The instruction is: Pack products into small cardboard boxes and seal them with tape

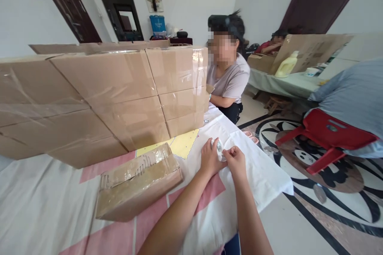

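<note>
My left hand point(210, 157) is wrapped around a small, round white object point(220, 150) that looks like a roll of tape, holding it just above the cloth-covered table. At its right edge, the fingers of my right hand point(235, 159) are pinched together, and the fine detail between them is too small to make out. To the left of my forearms lies a taped cardboard box point(139, 183), its top crossed by wrinkled clear tape.
Stacked cardboard boxes point(119, 91) form a wall along the far left of the table. Beyond their right end crouches a person point(229, 71). Right of the table's edge, another person sits on a red chair point(329, 135). A yellowish jug point(286, 65) stands on another table.
</note>
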{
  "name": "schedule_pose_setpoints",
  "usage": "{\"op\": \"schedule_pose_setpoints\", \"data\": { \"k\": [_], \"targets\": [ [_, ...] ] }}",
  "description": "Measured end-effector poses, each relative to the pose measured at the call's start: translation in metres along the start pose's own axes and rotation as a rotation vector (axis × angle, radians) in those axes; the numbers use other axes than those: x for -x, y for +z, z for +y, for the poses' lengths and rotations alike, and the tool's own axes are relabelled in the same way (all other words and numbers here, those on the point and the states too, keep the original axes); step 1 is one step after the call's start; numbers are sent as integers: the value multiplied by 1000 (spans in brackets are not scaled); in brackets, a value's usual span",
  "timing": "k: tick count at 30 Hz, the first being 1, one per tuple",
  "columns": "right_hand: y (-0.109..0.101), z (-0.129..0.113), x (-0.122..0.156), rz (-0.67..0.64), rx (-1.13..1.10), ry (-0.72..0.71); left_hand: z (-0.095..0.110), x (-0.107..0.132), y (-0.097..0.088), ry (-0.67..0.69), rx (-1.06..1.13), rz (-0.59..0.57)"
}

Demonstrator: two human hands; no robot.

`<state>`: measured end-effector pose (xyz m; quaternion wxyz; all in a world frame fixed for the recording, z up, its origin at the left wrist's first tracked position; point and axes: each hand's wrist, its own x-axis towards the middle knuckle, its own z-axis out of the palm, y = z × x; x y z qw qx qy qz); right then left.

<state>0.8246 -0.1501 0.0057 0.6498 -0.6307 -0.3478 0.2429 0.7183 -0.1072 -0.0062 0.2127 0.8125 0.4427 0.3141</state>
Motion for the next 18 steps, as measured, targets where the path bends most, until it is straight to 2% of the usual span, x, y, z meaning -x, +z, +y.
{"op": "schedule_pose_setpoints", "data": {
  "k": [11,18],
  "targets": [
    [5,-9,9,125,73,-123,0,1,6,0,-57,43],
    [-3,-3,7,174,79,-81,2,3,0,-3,-36,10]
  ]
}}
